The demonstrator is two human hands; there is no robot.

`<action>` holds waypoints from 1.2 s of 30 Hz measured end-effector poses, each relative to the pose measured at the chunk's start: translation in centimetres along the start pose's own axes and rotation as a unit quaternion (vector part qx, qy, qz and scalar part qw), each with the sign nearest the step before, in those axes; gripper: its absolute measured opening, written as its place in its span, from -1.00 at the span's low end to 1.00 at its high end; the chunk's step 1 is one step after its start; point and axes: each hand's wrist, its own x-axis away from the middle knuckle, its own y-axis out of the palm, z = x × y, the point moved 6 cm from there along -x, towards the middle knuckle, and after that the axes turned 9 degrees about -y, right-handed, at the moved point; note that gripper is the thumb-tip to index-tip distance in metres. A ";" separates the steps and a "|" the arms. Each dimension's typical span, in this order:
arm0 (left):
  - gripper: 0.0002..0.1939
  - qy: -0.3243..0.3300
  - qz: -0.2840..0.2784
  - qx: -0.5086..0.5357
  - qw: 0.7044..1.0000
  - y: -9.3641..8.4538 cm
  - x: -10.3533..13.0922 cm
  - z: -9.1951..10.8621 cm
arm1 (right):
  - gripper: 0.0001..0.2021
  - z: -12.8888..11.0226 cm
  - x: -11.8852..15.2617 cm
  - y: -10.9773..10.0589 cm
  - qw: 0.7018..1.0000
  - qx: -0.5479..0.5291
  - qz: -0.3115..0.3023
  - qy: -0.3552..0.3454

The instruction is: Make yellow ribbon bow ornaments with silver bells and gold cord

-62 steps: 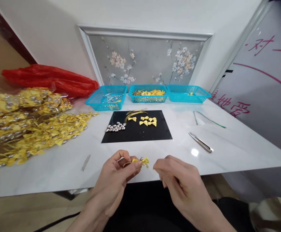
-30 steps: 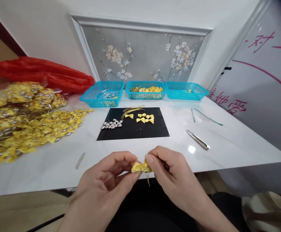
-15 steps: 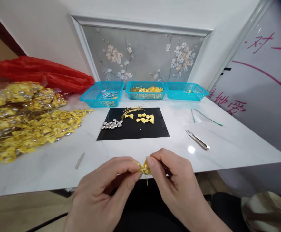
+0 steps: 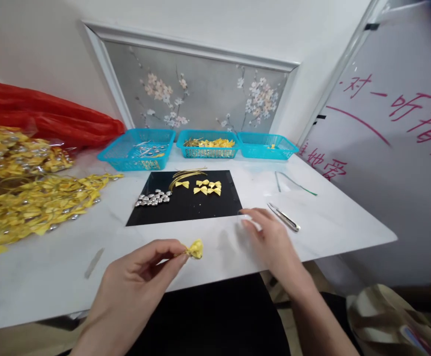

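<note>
My left hand (image 4: 141,282) pinches a yellow ribbon bow (image 4: 195,248) between thumb and forefinger, above the table's front part. Its other loop is hidden by my fingers. My right hand (image 4: 271,240), slightly blurred, hovers at the black mat's lower right corner with thumb and forefinger apart and nothing visible between them. On the black mat (image 4: 186,211) lie several yellow bows (image 4: 208,190), silver beads (image 4: 154,199) in a cluster and a bundle of gold cords (image 4: 186,174). Just right of my right hand lie silver thread snips (image 4: 284,217).
Three blue baskets (image 4: 136,163) line the back of the white table (image 4: 248,277); the middle one holds yellow bows (image 4: 211,143). A heap of yellow bow strands (image 4: 45,207) covers the left side beside red mesh (image 4: 45,111). A green tie (image 4: 299,184) lies at right, a grey strip (image 4: 95,263) front left.
My right hand has let go of the bow and moved right and forward to the mat's corner. My left hand keeps the bow, now farther left. The view has turned rightward.
</note>
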 end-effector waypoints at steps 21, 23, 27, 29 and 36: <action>-0.91 0.034 0.049 -0.001 0.998 -0.2 1.8 1.7 | -0.72 -7.5 5.0 -0.1 0.973 -0.121 -0.098 -0.172; -0.91 0.035 0.047 -0.006 0.998 -0.2 1.9 1.6 | -0.72 -8.2 4.7 -0.2 0.972 -0.082 -0.054 -0.214; -0.89 0.032 0.054 -0.020 0.998 -0.2 2.2 1.0 | -0.80 -8.6 4.3 -0.6 0.952 0.050 0.061 -0.295; -0.89 0.029 0.055 -0.020 0.998 -0.2 2.2 0.8 | -0.83 -8.7 4.3 -0.6 0.940 0.090 0.090 -0.317; -0.89 0.020 0.053 0.007 0.998 0.0 2.1 0.9 | -0.87 -9.2 4.6 -0.5 0.919 0.148 0.113 -0.348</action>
